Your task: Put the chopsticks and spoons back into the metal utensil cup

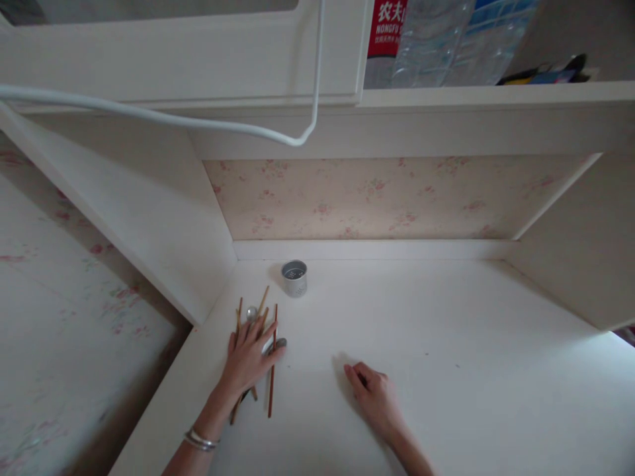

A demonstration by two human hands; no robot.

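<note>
My left hand (pixel 247 365) lies with spread fingers over a loose bunch of wooden chopsticks (pixel 271 391) on the white tabletop. A spoon's shiny bowl (pixel 251 313) shows beyond my fingertips. Another metal utensil (pixel 281 343), perhaps a spoon, pokes out near my thumb, partly covered. My palm hides the middle of the bunch. Just beyond it stands a small metal utensil holder (pixel 296 285), upright, with holes in its base and side. To the right, my right hand (pixel 376 398) rests on the tabletop with curled fingers; nothing shows in it.
The white tabletop (pixel 446 410) is bounded by a side panel (pixel 163 198) on the left and another panel (pixel 570 244) on the right. A white cable (pixel 198 121) hangs across the upper cabinet. Overhead, a shelf (pixel 476 98) holds plastic-wrapped bottles (pixel 436 46).
</note>
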